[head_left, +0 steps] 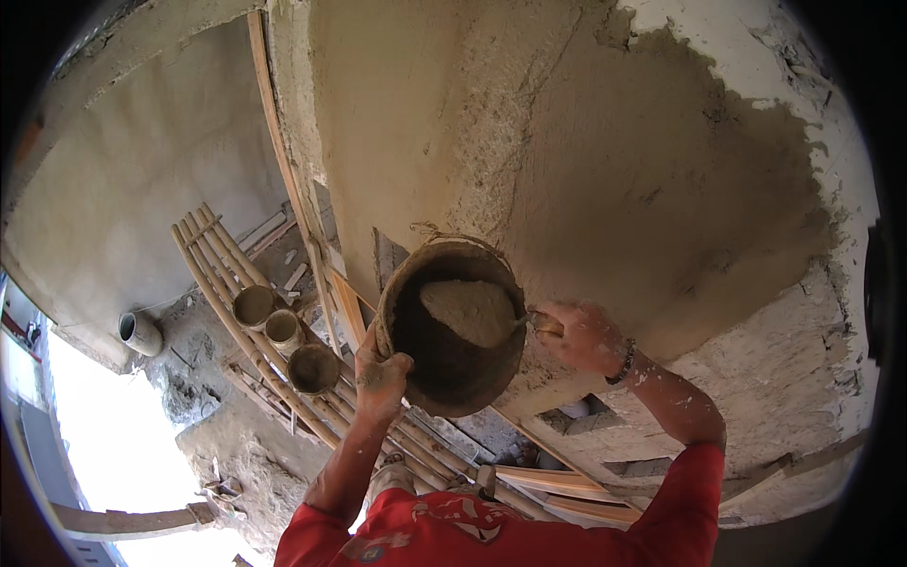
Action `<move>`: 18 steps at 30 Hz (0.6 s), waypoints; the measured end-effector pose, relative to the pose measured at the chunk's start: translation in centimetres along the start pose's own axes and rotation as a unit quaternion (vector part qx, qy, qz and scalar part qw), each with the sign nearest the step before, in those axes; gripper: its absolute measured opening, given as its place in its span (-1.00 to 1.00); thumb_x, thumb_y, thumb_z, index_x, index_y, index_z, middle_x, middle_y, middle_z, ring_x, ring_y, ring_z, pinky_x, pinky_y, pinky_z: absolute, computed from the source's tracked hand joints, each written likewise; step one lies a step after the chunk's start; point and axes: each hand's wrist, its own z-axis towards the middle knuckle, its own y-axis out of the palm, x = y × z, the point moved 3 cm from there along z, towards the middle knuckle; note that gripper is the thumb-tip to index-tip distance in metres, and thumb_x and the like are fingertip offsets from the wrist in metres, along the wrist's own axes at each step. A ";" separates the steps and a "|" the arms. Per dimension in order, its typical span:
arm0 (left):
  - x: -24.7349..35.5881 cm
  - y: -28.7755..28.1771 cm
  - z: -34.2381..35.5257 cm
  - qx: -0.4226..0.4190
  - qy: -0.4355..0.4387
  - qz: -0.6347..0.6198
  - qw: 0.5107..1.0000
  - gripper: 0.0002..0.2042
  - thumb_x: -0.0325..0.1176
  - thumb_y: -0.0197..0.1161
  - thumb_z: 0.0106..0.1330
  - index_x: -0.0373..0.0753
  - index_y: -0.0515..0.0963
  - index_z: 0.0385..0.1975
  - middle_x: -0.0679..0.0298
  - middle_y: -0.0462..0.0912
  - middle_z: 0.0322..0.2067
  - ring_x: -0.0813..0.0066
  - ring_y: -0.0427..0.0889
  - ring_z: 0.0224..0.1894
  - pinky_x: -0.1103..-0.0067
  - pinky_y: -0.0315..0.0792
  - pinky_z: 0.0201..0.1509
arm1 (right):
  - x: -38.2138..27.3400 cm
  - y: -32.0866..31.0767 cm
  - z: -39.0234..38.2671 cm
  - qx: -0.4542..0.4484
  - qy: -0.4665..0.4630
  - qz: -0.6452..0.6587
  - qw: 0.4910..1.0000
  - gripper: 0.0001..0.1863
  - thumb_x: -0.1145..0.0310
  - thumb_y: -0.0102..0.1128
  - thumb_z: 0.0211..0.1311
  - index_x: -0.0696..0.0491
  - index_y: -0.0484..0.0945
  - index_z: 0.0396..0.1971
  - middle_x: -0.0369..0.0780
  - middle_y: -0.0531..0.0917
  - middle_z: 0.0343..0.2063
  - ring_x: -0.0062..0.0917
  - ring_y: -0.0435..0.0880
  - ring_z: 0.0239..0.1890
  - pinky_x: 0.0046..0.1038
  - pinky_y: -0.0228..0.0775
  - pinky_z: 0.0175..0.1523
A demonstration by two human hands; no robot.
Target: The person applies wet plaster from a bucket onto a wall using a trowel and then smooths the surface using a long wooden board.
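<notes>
On rim of bucket (439,376), L hand (382,383) gripping; R hand (582,337) closed rnd hdl of trowel (470,312), blade inside.

Red shirt (557,543), short sleeves (694,487), pale chest print (463,515), dark right-wrist bracelet (624,364)

The right hand (581,333) covered most of the trowel's (470,312) handle, and a coat of grey mix concealed the face of its blade. At the bucket's (444,383) left side, some fingers of the left hand (381,378) were out of sight behind the wall. Bucket and forearm hid stretches of the bamboo poles (210,279). What the three small buckets (313,370) contained, left of centre, was too dim to tell. The lower edge cut off the red shirt (491,543); glare washed out detail at lower left (104,416). A dark shape (879,293) at the right rim was unreadable.
</notes>
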 end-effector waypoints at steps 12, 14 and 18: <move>0.4 -1.0 -1.7 0.084 0.043 0.015 0.995 -0.41 -0.72 -0.04 -0.08 -0.41 0.41 0.11 0.24 0.61 -0.14 0.54 0.57 -0.17 0.65 0.45 -0.04 | -7.1 -21.6 1.5 0.088 -0.147 0.050 0.984 -0.63 0.24 0.29 0.11 0.11 0.56 -0.11 -0.17 0.66 -0.43 -0.37 0.63 -0.44 -0.37 0.45 -0.30; 0.2 -0.7 -2.1 0.073 0.067 -0.015 0.995 -0.41 -0.72 -0.04 -0.08 -0.42 0.41 0.11 0.24 0.61 -0.13 0.53 0.57 -0.16 0.65 0.45 -0.03 | -6.0 -22.9 1.7 0.053 -0.140 0.185 0.971 -0.61 0.21 0.26 0.14 0.15 0.57 -0.11 -0.22 0.66 -0.47 -0.54 0.59 -0.53 -0.44 0.44 -0.38; -1.1 -1.0 -3.6 0.087 0.055 0.042 0.994 -0.41 -0.69 -0.04 -0.06 -0.41 0.40 0.13 0.25 0.60 -0.12 0.55 0.56 -0.16 0.66 0.44 -0.03 | -1.0 -26.8 4.1 0.253 0.024 -0.014 0.967 -0.55 0.17 0.16 0.22 0.23 0.54 -0.05 -0.32 0.53 -0.57 -0.71 0.44 -0.58 -0.57 0.36 -0.45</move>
